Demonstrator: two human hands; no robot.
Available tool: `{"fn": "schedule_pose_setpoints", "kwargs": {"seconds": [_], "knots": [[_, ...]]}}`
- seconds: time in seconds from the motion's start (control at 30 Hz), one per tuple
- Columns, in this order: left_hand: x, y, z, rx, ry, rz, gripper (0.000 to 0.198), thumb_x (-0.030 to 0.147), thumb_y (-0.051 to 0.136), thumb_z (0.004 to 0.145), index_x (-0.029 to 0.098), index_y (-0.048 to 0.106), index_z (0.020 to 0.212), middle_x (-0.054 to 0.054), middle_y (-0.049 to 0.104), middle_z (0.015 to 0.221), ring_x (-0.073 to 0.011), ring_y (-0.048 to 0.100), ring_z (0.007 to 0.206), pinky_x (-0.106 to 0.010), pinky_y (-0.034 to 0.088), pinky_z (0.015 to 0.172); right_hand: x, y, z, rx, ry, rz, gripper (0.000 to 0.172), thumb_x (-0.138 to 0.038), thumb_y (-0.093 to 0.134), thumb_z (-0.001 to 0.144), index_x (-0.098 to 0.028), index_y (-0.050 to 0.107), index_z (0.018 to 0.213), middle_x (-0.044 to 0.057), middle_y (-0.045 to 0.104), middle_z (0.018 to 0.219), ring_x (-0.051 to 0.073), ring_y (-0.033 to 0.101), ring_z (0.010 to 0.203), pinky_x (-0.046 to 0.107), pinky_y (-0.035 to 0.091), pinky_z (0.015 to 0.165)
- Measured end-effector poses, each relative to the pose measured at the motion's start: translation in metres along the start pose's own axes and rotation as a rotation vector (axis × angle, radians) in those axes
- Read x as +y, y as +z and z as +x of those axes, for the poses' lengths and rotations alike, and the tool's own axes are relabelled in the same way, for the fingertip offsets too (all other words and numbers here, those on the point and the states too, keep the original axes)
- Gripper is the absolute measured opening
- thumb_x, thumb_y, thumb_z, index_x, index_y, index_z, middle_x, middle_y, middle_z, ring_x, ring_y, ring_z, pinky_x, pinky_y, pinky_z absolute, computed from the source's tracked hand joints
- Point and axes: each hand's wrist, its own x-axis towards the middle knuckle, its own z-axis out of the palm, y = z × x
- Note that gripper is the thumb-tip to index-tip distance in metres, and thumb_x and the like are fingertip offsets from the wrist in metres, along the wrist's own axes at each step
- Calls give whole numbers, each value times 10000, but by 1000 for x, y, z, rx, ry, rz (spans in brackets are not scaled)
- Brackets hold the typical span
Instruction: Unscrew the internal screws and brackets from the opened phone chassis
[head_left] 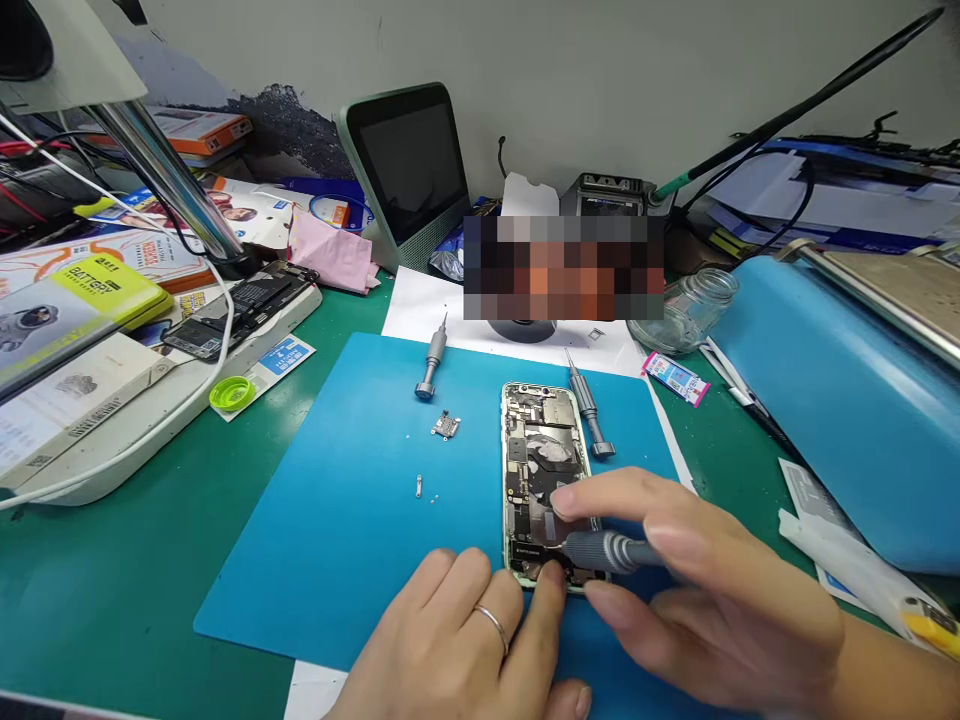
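An opened smartphone (551, 450) lies on the blue mat (322, 570) with its circuit boards and inner parts exposed. My left hand (472, 640), a ring on one finger, rests at its lower edge. The fingers are curled and the index fingertip presses on the phone's bottom end. Between the fingers of my right hand (727, 580) is a grey screwdriver (611, 551), held almost level, its tip pointing left over the lower part of the phone. A small metal shield plate (445, 425) and a tiny bracket (419, 487) lie left of the phone, near several specks.
Two more screwdrivers, one left (431, 365) and one right (589, 405), lie on the mat. Behind stand a tablet-like display (409, 165) and a glass jar (686, 312). At left is a white lamp base (142, 415) carrying another phone (240, 310); at right, a blue roll (832, 410).
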Motion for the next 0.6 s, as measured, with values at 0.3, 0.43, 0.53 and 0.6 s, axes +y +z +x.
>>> {"fn": "schedule_pose_setpoints", "kwargs": {"seconds": [0.3, 0.43, 0.53, 0.6], "knots": [[4, 1, 1, 7, -8, -2, 362, 321, 432, 1093, 117, 732, 1082, -11, 659, 717, -186, 544, 598, -356, 376, 526, 0, 0, 0, -57, 19, -54, 987, 66, 596, 807, -282, 253, 1665, 108, 779, 1175, 207, 765, 1130, 336, 671, 943], [4, 0, 0, 11, -13, 0, 375, 318, 428, 1092, 116, 743, 1087, -17, 655, 715, -191, 526, 611, -354, 365, 534, 0, 1, -1, -36, 105, -56, 937, 49, 613, 846, -315, 290, 1646, 75, 813, 1124, 199, 800, 1045, 281, 691, 866], [3, -1, 0, -10, -2, 4, 375, 320, 432, 1090, 106, 740, 1110, -22, 658, 729, -200, 532, 628, -363, 375, 548, -1, 2, 1, -15, 125, -10, 971, 67, 631, 823, -350, 315, 1642, 61, 814, 1116, 198, 810, 992, 269, 701, 815], [3, -2, 0, -27, 2, 1, 365, 312, 441, 1085, 100, 737, 1121, -23, 657, 734, -204, 533, 637, -370, 381, 557, -2, 1, 4, 13, 142, 29, 987, 82, 633, 803, -380, 352, 1628, 42, 813, 1092, 192, 813, 937, 267, 704, 800]]}}
